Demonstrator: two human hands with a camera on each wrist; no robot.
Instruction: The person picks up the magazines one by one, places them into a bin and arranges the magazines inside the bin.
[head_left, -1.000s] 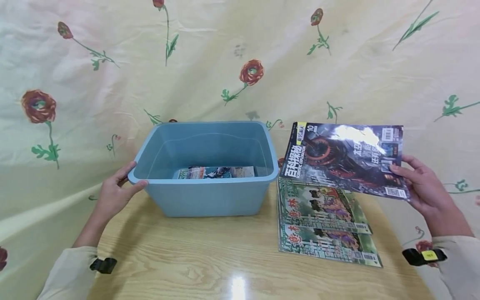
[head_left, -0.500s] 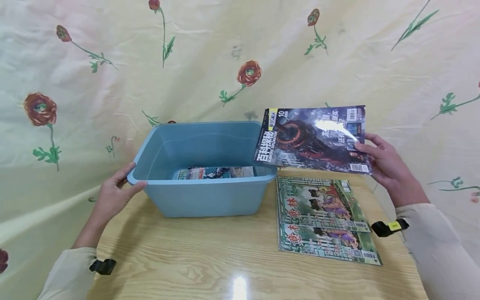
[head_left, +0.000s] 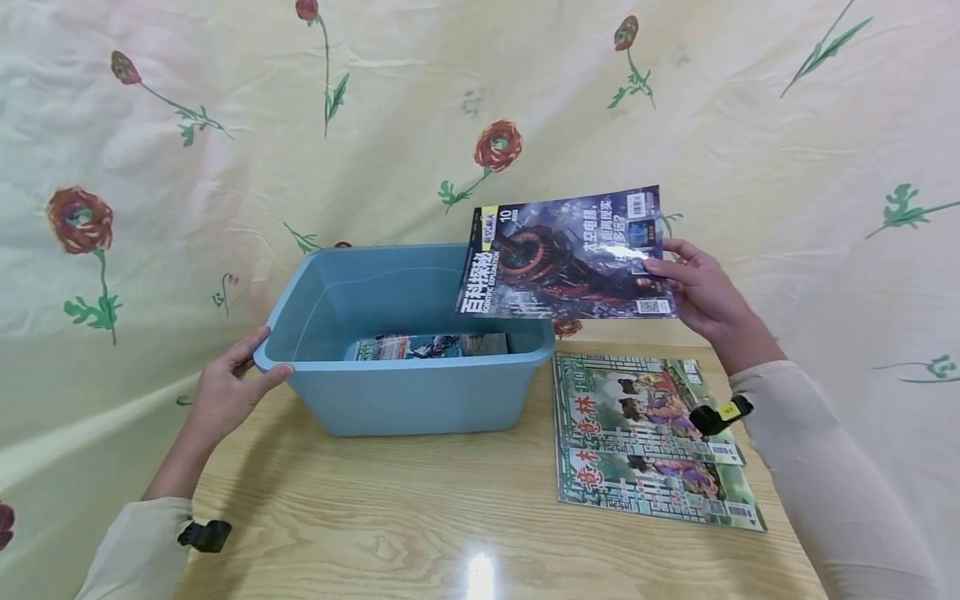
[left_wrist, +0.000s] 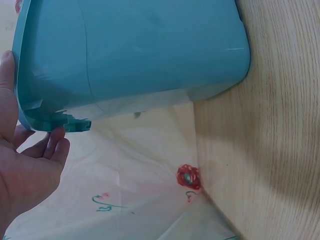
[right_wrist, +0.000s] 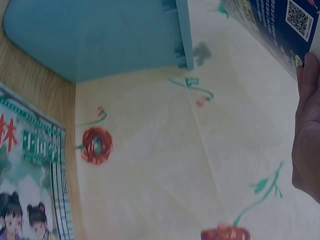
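A blue plastic bin (head_left: pixel 405 392) stands on the wooden table (head_left: pixel 420 517), with a magazine (head_left: pixel 431 345) lying flat inside it. My left hand (head_left: pixel 228 387) holds the bin's left rim (left_wrist: pixel 50 122), thumb over the edge. My right hand (head_left: pixel 701 292) pinches the right edge of a dark magazine (head_left: pixel 562 254) and holds it in the air, its left part over the bin's right rim. From the right wrist, that magazine's underside (right_wrist: pixel 280 25) shows above the bin's outer wall (right_wrist: pixel 100 35).
Two green-covered magazines (head_left: pixel 648 437) lie overlapped on the table right of the bin, also seen in the right wrist view (right_wrist: pixel 25 185). A cream cloth with red flowers (head_left: pixel 495 142) hangs behind and drapes round the table's edges.
My right hand has carried the dark magazine up and to the left, from above the green magazines to over the bin's right rim. The left hand and the bin stayed put.
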